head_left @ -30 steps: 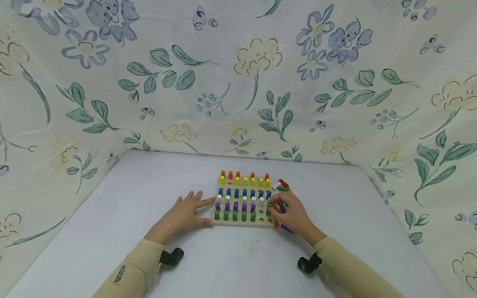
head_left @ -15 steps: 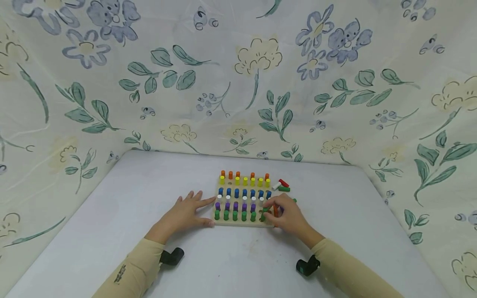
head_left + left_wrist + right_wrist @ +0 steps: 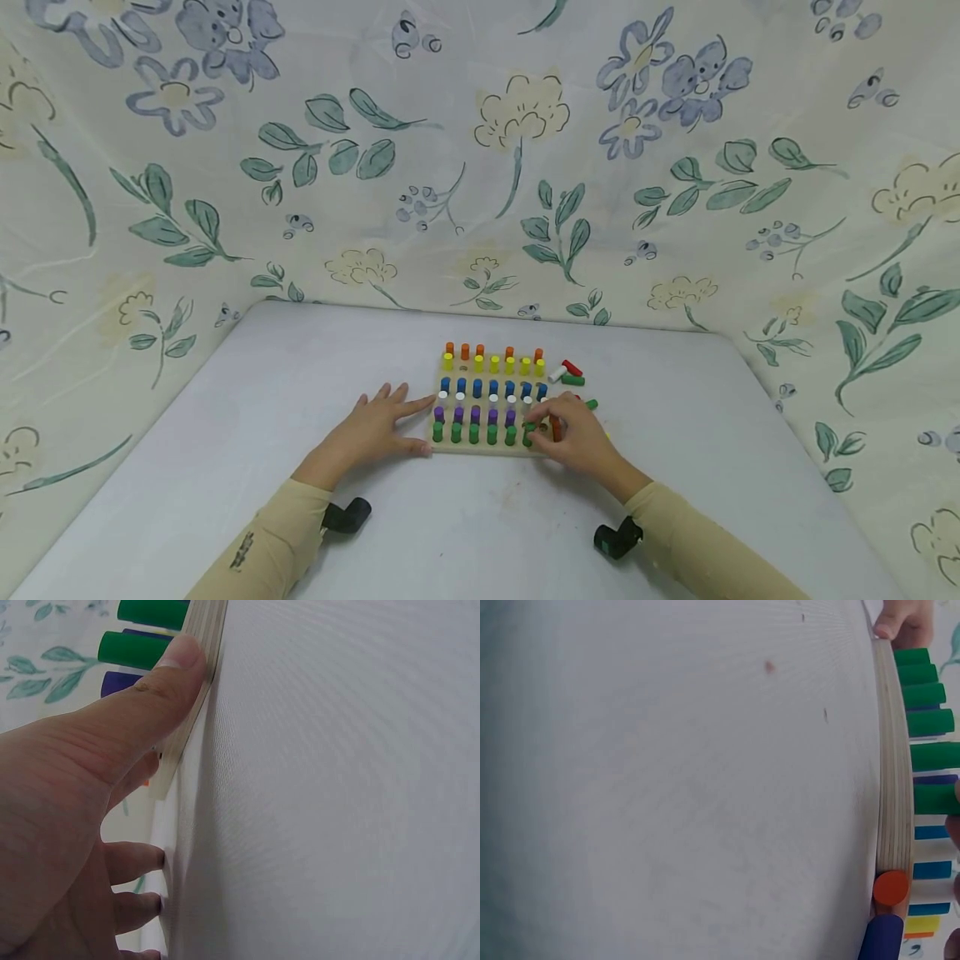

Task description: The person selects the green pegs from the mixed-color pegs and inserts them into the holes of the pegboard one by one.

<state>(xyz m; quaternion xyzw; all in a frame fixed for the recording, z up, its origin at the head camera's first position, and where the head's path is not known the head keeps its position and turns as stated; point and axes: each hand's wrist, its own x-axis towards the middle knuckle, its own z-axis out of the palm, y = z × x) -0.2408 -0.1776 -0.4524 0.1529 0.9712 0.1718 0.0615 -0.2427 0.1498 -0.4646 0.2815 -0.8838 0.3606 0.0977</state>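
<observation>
A wooden pegboard [image 3: 480, 452] carries rows of orange, yellow, blue, white, purple and green pegs. At its left side rests my left hand [image 3: 375, 429], fingers spread; the left wrist view shows the thumb [image 3: 169, 675] pressed along the board's edge beside the green pegs [image 3: 135, 650]. My right hand [image 3: 576, 435] pinches a green peg [image 3: 528, 435] between thumb and index finger, upright at the front row, just right of the standing green ones. In the right wrist view that green peg [image 3: 936, 799] stands out from the board, with only fingertips showing at the frame's edge.
Loose red [image 3: 572, 367], white [image 3: 557, 374] and green pegs [image 3: 573, 380] lie right of the board. An orange peg [image 3: 891, 888] and a dark blue-purple peg [image 3: 883, 937] lie by its right corner. A floral cloth [image 3: 480, 208] hangs behind the white table [image 3: 337, 342].
My right hand has moved left with the green peg, from the board's right edge to the front row, and the peg has lowered there. The left hand stays in place.
</observation>
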